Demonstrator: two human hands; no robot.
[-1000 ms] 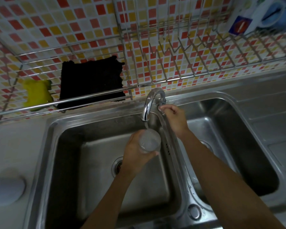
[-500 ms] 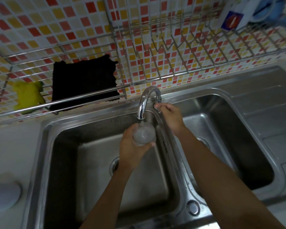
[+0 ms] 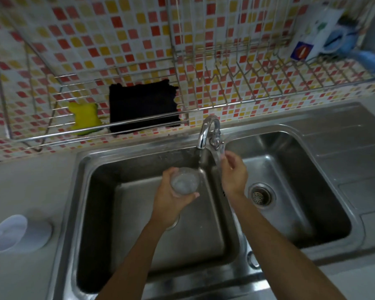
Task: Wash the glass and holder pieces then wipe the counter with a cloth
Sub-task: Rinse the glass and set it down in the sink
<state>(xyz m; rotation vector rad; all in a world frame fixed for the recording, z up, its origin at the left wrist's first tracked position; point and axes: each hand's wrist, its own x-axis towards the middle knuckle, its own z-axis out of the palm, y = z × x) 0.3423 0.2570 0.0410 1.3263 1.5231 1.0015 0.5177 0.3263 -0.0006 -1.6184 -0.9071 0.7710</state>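
- Your left hand (image 3: 171,197): wrapped round the glass (image 3: 185,181), still under the tap (image 3: 206,132).
- Your right hand (image 3: 234,169): off the tap handle now, loosely open, empty.
- Rinsing under way; holder pieces, counter pending.

left hand (image 3: 171,197) gripping; right hand (image 3: 234,173) loose

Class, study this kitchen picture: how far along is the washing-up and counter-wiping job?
Done: nothing looks finished. In hand: the left hand holds the glass below the tap, over the left basin, while the right hand hangs open beside the tap. Left: the white holder piece waits on the counter, and the black cloth lies on the rack.
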